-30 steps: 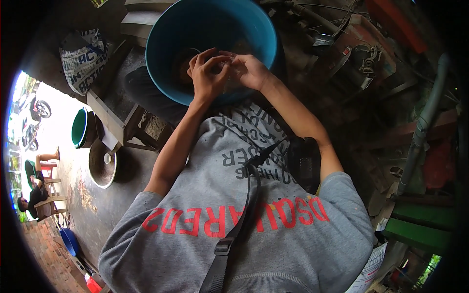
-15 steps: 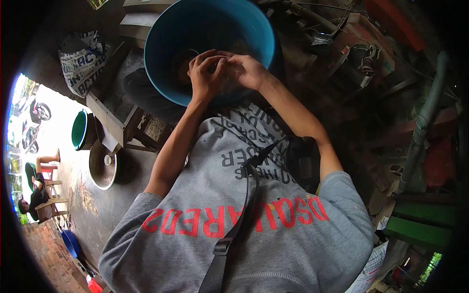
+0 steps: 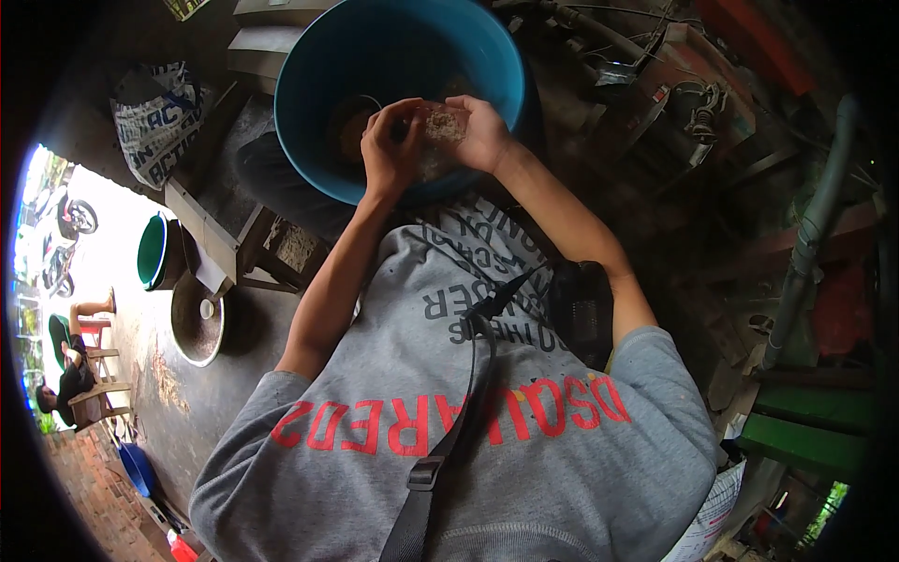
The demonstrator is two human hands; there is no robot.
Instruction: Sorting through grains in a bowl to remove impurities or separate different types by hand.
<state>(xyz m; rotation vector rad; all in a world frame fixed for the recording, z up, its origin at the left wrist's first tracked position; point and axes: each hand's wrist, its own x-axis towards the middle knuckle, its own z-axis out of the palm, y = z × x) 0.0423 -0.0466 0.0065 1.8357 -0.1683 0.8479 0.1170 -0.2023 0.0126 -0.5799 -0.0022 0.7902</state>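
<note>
Both hands are over a large blue tub (image 3: 292,131). In my right hand (image 3: 482,131) lies a pale, stringy clump (image 3: 444,126), with the fingers curved behind it and the palm turned partly up. My left hand (image 3: 390,150) is beside the clump, its fingers and thumb curled into a ring with a dark gap inside. Those fingertips are close to the clump's left side; whether they pinch a bit of it is too small to tell. A round brownish container (image 3: 350,133) with a thin pale rim sits inside the tub, partly behind my left hand.
To the left are a wooden bench (image 3: 211,225), a printed sack (image 3: 159,126), a green bucket (image 3: 152,251) and a metal basin (image 3: 195,332). A person (image 3: 75,375) sits far left. Pipes (image 3: 815,234) and machine parts (image 3: 698,112) crowd the right side.
My right hand has turned its palm up and its fingers have spread, bringing the pale clump into sight. The left hand has shifted slightly away from the right fingertips.
</note>
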